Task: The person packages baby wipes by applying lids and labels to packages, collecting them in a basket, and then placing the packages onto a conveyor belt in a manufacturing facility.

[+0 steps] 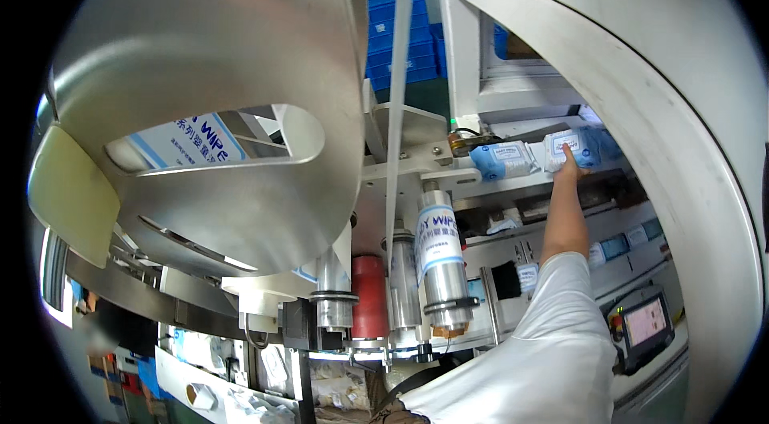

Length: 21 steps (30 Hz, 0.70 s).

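My right arm in a white short sleeve stretches up into the machine. At its end my right hand (570, 166) grips a blue and white pack of wet wipes (583, 145), thumb on the printed front and the other fingers mostly hidden at its lower edge. Just left of it, a second wipes pack (505, 160) lies on the same light-coloured track. My left hand is not in view.
A large metal disc (264, 32) fills the upper left, with a printed label web (192, 142) behind its slot. Labels wrap a steel roller (439, 244) beside a red roller (368, 296). A touch screen (645, 322) stands lower right. Blue crates (400, 24) are stacked behind.
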Available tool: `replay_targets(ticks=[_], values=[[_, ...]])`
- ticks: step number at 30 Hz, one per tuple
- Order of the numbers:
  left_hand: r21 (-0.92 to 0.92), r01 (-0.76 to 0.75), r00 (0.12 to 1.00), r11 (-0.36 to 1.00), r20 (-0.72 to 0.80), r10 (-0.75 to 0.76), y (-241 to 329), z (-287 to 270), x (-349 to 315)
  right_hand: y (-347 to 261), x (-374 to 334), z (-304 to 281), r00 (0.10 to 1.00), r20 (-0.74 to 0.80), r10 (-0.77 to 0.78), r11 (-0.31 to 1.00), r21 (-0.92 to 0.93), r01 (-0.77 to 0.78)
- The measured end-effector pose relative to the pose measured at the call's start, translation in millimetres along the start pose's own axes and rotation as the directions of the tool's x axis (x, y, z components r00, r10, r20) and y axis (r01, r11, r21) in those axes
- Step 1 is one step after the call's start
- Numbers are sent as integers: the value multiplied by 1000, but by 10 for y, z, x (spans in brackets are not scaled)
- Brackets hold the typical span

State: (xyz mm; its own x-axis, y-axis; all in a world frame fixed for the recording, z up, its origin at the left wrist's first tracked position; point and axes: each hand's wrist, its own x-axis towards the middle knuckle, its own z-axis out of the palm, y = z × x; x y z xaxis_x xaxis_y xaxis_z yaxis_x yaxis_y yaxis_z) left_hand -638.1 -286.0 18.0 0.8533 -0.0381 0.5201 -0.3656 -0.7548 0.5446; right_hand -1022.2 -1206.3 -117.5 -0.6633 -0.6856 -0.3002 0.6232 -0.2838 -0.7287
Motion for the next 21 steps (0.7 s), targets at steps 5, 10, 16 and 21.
replay_targets(ticks=[5, 10, 16, 21], values=[[465, 433, 880, 772, -32, -475, -628, -551, -722, 570, 69, 74, 995, 95, -37, 953, -295, 64], [369, 569, 810, 734, -102, -577, -1096, -706, -1233, 1468, 181, 8, 702, 381, 602, 780, -470, -413], [90, 553, 832, 828, -25, -554, -853, -286, -959, 1425, 143, -128, 756, 440, 485, 701, -712, -36], [-325, 471, 875, 820, 52, -482, -1116, -226, -292, 303, -682, -232, 849, 405, -338, 818, -320, 478]])
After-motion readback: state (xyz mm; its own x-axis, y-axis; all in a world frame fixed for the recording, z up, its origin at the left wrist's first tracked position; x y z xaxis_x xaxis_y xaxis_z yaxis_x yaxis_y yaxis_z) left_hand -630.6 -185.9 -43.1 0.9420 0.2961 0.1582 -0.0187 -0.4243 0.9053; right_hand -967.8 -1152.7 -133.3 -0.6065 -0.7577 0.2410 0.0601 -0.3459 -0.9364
